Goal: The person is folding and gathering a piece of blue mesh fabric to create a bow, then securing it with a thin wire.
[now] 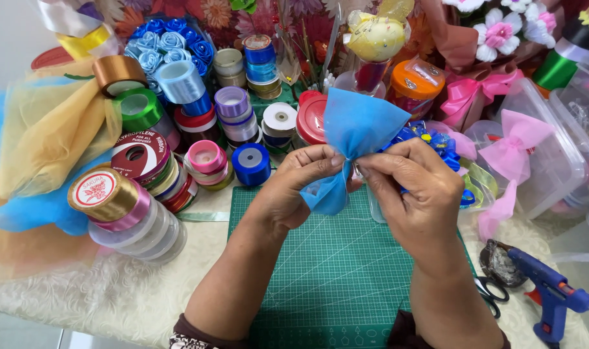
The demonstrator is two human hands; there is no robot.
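A piece of light blue fabric, pinched at its middle into a bow shape, is held up above the green cutting mat. My left hand grips the gathered waist from the left, with the lower flap hanging under its fingers. From the right, my right hand pinches the same gathered spot, fingers curled tight against it. The upper flap fans out above both hands.
Many ribbon spools crowd the left and back of the table. Yellow and blue tulle lies far left. Clear plastic boxes with pink bows stand at right. A blue glue gun and black scissors lie at the lower right.
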